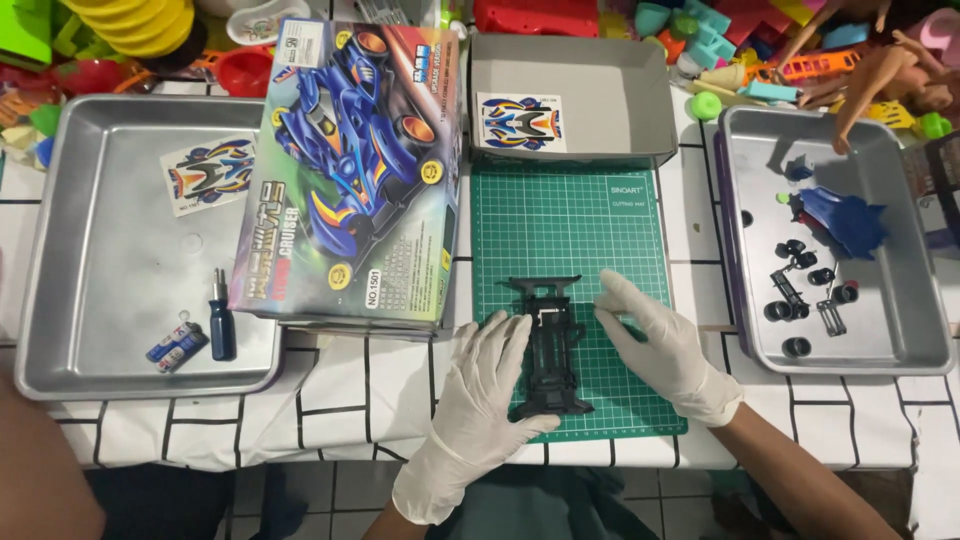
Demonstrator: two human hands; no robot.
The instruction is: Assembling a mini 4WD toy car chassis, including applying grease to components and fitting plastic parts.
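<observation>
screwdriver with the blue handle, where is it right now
In the head view the screwdriver lies in the left metal tray, near its front edge, just right of two small batteries and below a sticker sheet.

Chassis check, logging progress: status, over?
Both gloved hands, left hand and right hand, open, flanking black chassis on green cutting mat. Nothing obstructing.

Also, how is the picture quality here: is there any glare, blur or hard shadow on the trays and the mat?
Head view: light is even and soft; the left tray shows a mild sheen, the right tray a faint shadow near its top. The mat and chassis are sharp, both hands too. Edges bend slightly outward at the corners.
</observation>
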